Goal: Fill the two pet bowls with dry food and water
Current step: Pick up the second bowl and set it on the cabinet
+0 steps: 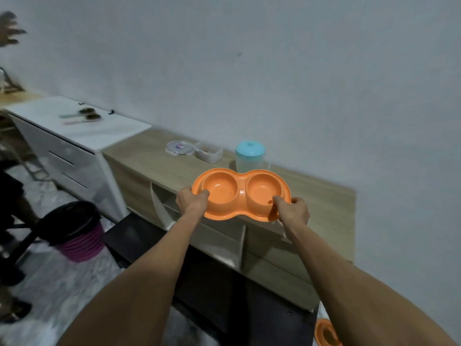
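Both hands' fingers (277, 199) over orange double bowl (240, 194) rim ends.

White drawer unit (74, 136), black-lined pink bin (77, 233) (floor, left).

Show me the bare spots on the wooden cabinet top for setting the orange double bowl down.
Both hands, left hand and right hand, hold the orange double bowl over the wooden cabinet top. Bare: the left stretch between the white cabinet and the clear containers, and the right end past the blue-lidded pitcher. Crowded: the back edge from containers to pitcher.
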